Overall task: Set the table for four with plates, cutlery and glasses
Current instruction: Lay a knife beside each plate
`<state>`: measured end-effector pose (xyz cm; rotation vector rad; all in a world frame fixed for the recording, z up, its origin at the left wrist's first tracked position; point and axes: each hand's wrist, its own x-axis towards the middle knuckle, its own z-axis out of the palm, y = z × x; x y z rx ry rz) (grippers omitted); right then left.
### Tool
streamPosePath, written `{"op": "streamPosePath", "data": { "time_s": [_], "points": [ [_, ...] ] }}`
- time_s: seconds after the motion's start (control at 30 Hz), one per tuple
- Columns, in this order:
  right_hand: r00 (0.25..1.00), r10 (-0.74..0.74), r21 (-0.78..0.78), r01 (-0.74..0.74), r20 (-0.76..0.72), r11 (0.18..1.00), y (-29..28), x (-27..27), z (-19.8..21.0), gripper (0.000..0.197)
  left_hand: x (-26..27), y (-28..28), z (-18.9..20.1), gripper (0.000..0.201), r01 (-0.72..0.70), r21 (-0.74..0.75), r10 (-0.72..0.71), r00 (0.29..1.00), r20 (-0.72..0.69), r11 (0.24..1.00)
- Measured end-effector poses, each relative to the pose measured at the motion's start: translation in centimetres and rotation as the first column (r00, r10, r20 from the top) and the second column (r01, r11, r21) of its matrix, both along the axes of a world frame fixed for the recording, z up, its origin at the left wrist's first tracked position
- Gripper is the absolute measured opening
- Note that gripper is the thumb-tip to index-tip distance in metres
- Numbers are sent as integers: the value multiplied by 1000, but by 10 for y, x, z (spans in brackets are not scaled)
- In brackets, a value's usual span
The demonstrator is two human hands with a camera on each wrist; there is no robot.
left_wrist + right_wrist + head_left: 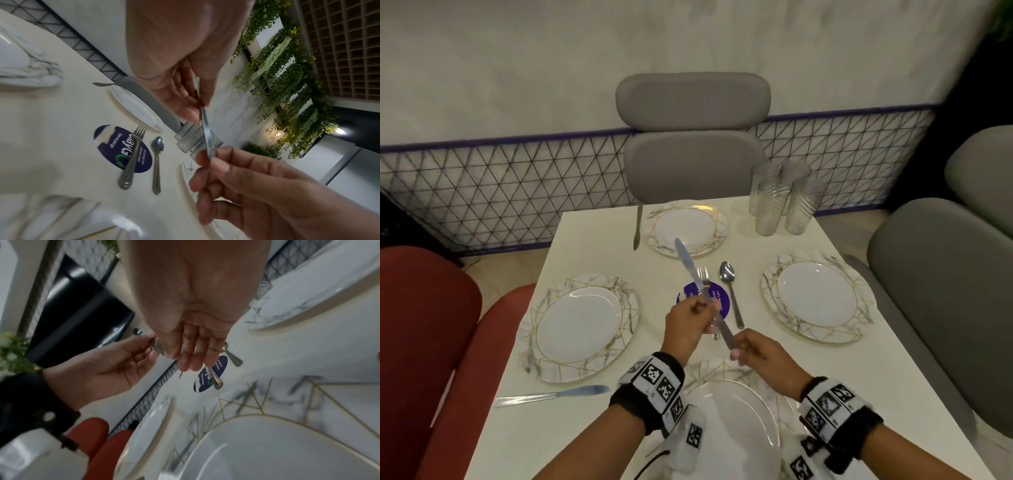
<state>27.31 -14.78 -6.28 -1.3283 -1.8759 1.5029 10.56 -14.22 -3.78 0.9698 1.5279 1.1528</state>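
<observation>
Above the nearest plate (743,411), the right hand (756,353) pinches the knife (690,270) by its handle end; the left hand (688,322) pinches it midway. Beyond, the fork (131,155) lies across a purple sticker (115,146), plain only from the left wrist.

Both forearms reach forward side by side, each wrist wrapped in a black band carrying white blocks printed with black square markers. The left hand (686,320) is raised, palm turned inward, its fingers (188,112) curled into a pinch. The right hand (758,353) sits just beside and slightly lower, fingers (216,164) likewise pinched together.
</observation>
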Motion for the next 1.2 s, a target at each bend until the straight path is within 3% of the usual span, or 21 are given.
{"op": "streamPosePath", "data": {
  "time_s": [0.1,0.3,0.4,0.47,0.53,0.67,0.77,0.83,0.9,0.97,1.07,1.2],
  "points": [
    [979,-100,-111,81,-177,990,29,12,5,11,19,29,2,10,-30,-17,31,999,31,999],
    [881,-348,-156,313,-321,937,106,62,8,14,59,101,5,20,70,-102,-58,991,120,992],
    [838,-462,-109,450,-290,886,165,94,4,21,67,135,-3,24,132,-144,-131,991,16,981],
    [822,-517,-58,520,-239,852,205,114,0,27,69,154,-9,24,176,-111,-192,969,-156,978],
    [818,-552,-13,558,-162,830,241,131,-5,31,70,171,-14,26,242,-70,-251,897,-364,968],
    [845,-530,77,525,71,848,300,160,-20,37,69,207,-29,35,320,-104,-314,725,-613,942],
    [847,-481,73,478,224,875,325,174,-30,27,70,229,-44,46,353,-222,-385,505,-772,909],
    [845,-427,46,436,322,899,337,181,-35,30,71,238,-53,51,369,-282,-406,317,-857,885],
    [826,-364,39,386,431,922,347,187,-41,26,74,243,-61,54,398,-349,-422,111,-900,849],
    [786,-325,57,348,527,936,357,193,-51,28,78,246,-68,59,435,-399,-434,-22,-901,807],
    [750,-283,58,312,598,948,366,199,-60,27,85,254,-75,67,473,-430,-425,-123,-897,769],
    [646,-238,62,283,725,957,371,202,-68,24,92,267,-85,70,473,-480,-475,-139,-869,739]
  ]
}}
